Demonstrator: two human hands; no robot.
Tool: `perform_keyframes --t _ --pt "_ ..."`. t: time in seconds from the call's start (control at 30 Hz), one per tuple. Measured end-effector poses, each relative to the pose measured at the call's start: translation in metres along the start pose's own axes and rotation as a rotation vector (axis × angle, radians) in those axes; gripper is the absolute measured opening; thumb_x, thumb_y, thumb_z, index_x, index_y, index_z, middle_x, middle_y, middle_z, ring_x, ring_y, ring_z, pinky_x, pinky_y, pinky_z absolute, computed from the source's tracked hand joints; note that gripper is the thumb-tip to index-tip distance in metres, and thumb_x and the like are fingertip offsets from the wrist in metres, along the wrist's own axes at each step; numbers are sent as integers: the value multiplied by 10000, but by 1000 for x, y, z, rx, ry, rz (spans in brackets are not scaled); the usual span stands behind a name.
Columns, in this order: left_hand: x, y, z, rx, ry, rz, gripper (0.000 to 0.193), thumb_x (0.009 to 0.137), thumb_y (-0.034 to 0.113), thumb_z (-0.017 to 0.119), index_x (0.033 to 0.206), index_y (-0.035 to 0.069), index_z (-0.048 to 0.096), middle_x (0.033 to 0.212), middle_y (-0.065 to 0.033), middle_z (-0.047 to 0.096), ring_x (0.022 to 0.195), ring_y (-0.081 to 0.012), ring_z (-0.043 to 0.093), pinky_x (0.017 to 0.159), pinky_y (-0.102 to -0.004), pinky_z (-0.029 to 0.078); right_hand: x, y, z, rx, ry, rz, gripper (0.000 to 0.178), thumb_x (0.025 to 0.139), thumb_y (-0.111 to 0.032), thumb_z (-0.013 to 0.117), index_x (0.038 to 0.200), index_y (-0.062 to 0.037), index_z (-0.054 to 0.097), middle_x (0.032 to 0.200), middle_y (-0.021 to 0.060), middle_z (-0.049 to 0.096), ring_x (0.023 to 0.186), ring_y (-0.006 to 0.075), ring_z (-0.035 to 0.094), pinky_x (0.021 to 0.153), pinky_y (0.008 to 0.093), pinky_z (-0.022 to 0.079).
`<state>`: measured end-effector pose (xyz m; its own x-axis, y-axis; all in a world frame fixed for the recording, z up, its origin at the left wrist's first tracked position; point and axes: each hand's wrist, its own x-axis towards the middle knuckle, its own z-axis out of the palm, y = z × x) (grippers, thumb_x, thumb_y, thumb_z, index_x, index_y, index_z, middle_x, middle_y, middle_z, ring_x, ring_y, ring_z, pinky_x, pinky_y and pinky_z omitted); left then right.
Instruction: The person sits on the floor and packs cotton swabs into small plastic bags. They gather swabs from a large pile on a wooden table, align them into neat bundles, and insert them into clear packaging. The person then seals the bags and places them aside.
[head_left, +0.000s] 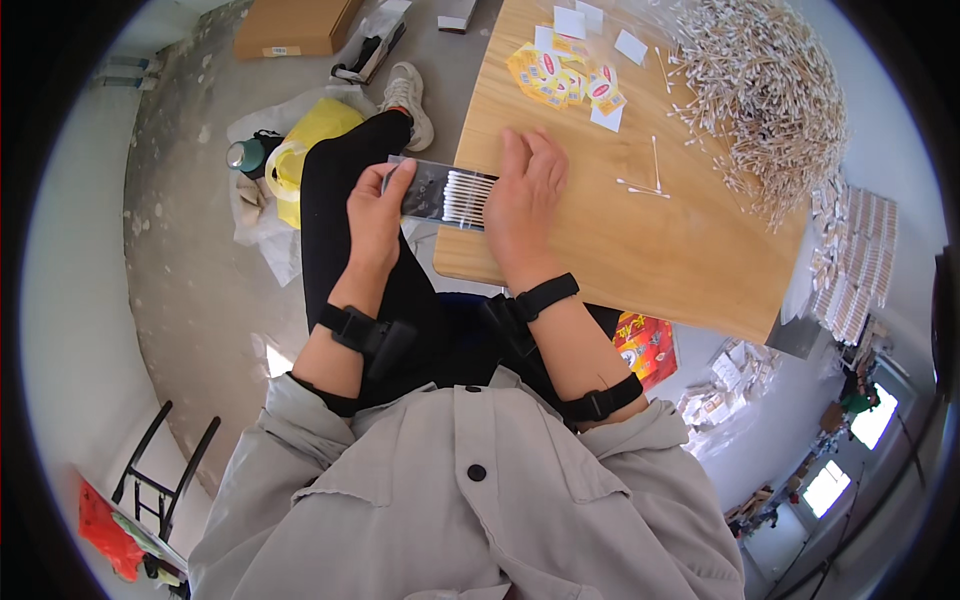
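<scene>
At table edge (462, 256), left hand (376, 217) pinching swab pouch (432, 190), right hand (524, 207) touching, grip unclear

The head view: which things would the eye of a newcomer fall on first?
Probably first the big heap of cotton swabs at the far right of the wooden table. Next, the clear sleeve with a neat row of swabs, between the left hand and right hand. Then the yellow cards, scattered left of the heap.
</scene>
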<state>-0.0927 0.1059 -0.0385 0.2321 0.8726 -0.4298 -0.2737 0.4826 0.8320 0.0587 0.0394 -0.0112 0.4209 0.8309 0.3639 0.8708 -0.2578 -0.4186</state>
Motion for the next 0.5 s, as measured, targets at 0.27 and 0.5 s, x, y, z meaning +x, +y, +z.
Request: perform_keyframes --t 0.27,0.5 --pt "-10 -2 18 -3 39 -56 195 875 173 751 908 -3 675 831 -14 677 704 -60 595 665 -216 465 1 -14 8 25 15 68 372 848 8 513 1219 -2 544 1201 174 477 1250 377 416 1082 480 314" --pt "-7 -1 14 -46 9 -62 216 866 191 761 898 -5 676 833 -11 678 728 -60 597 689 -220 466 -20 -21 -13 1008 280 635 331 1034 -105 368 1323 40 436 1301 150 472 1241 235 470 1106 362 370"
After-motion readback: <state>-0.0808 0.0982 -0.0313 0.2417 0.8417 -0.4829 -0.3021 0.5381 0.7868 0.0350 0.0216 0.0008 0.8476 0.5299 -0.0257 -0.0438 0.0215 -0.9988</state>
